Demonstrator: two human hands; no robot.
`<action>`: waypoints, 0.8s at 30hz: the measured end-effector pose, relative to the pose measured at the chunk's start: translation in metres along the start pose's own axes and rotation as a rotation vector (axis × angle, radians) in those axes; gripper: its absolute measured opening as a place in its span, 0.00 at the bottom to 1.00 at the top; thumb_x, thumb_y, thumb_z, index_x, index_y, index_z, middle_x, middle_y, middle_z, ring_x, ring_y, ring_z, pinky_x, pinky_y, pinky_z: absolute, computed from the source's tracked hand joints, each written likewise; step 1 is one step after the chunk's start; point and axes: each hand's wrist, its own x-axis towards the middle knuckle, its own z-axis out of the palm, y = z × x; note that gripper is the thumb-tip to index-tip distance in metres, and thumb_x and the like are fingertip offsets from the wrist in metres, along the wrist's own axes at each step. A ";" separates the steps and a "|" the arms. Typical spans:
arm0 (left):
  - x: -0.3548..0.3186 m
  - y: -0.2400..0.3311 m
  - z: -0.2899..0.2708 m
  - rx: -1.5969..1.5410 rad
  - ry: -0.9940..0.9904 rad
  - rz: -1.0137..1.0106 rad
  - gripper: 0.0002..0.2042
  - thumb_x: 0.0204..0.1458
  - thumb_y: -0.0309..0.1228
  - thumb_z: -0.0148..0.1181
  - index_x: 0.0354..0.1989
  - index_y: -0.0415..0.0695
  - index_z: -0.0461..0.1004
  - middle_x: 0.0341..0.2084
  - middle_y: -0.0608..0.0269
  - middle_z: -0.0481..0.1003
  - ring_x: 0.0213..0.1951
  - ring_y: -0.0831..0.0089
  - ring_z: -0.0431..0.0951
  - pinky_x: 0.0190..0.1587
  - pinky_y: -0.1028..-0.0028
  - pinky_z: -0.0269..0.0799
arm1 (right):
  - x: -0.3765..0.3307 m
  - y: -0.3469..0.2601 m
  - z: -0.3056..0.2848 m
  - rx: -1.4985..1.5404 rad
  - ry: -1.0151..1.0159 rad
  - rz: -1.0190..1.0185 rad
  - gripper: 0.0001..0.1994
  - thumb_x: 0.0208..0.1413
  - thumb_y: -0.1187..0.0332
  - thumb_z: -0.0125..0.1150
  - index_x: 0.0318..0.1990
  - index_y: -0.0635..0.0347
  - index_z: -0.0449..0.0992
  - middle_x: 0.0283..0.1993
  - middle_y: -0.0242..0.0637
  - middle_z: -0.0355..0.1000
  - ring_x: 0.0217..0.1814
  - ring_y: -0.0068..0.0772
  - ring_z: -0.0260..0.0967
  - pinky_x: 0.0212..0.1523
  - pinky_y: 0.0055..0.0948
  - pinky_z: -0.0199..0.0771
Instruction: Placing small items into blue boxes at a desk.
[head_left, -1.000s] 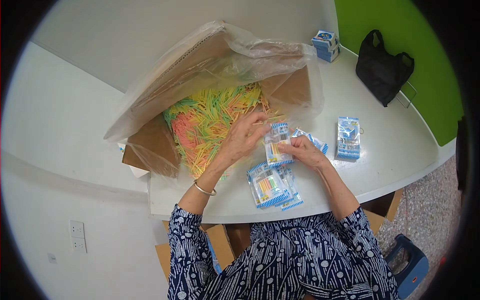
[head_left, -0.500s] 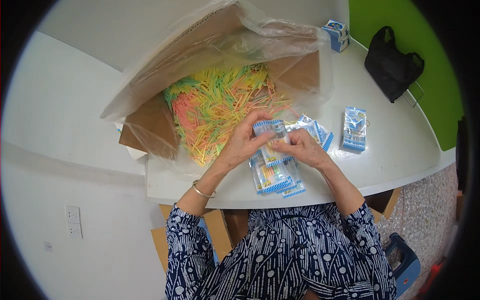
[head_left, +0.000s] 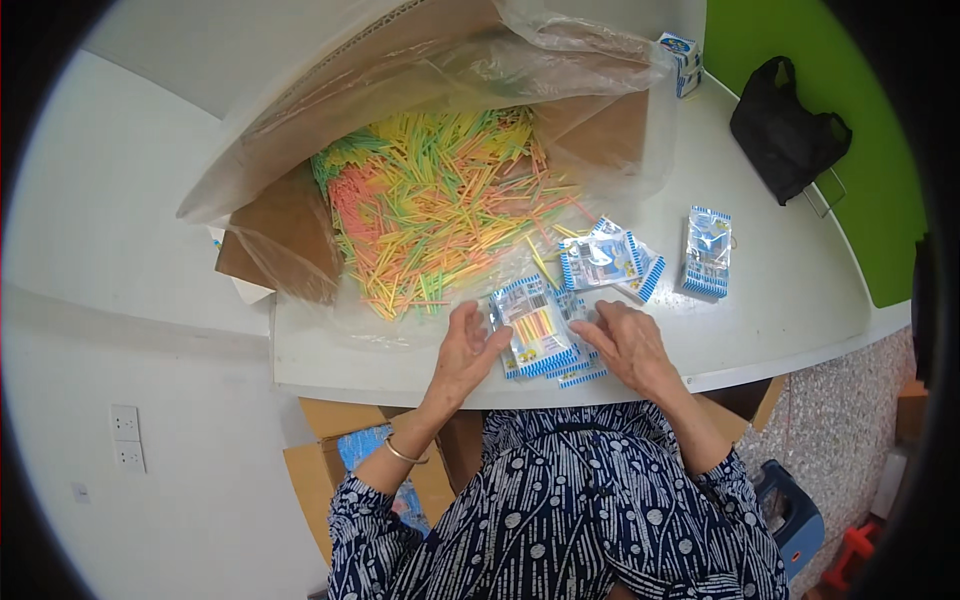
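Observation:
In front of me on the white table lies a loose stack of clear packets (head_left: 533,328) with blue striped ends and colourful thin sticks visible inside the top one. My left hand (head_left: 468,352) is at the stack's left side, fingers apart, its thumb at the packet edge. On the other side, my right hand (head_left: 630,345) is open with fingers spread, its thumb and fingertips by the stack's right edge. Neither hand holds a packet. Just beyond, another packet (head_left: 600,260) lies flat over several more in a second pile.
A large carton (head_left: 590,145) lined with clear plastic holds a heap of thin pink, yellow and green sticks (head_left: 430,210). To the right stand a neat packet stack (head_left: 708,252) and a black bag (head_left: 790,130). An open carton (head_left: 330,415) sits below the table edge.
The packet that was between both hands now lies on the pile farther off. My hands have come down and apart, to either side of the near stack.

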 end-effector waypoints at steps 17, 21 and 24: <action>-0.020 0.012 0.052 -0.653 -0.101 0.040 0.32 0.49 0.22 0.61 0.59 0.36 0.48 0.53 0.52 0.63 0.55 0.68 0.67 0.56 0.70 0.67 | -0.008 0.000 0.040 0.791 -0.020 0.117 0.31 0.47 0.67 0.67 0.55 0.66 0.56 0.47 0.41 0.64 0.50 0.32 0.63 0.54 0.29 0.62; -0.022 0.015 0.048 -0.717 -0.186 -0.145 0.32 0.48 0.19 0.62 0.60 0.37 0.51 0.52 0.56 0.66 0.54 0.70 0.68 0.56 0.69 0.67 | -0.013 0.011 0.048 1.015 0.038 0.021 0.28 0.46 0.75 0.67 0.52 0.62 0.58 0.51 0.36 0.60 0.56 0.28 0.58 0.59 0.28 0.57; -0.017 0.021 0.044 -0.726 -0.347 -0.175 0.32 0.47 0.20 0.63 0.60 0.38 0.53 0.50 0.59 0.68 0.52 0.71 0.69 0.55 0.70 0.67 | -0.012 0.015 0.048 1.132 0.012 -0.031 0.30 0.45 0.74 0.67 0.55 0.62 0.57 0.54 0.37 0.59 0.59 0.29 0.56 0.62 0.30 0.52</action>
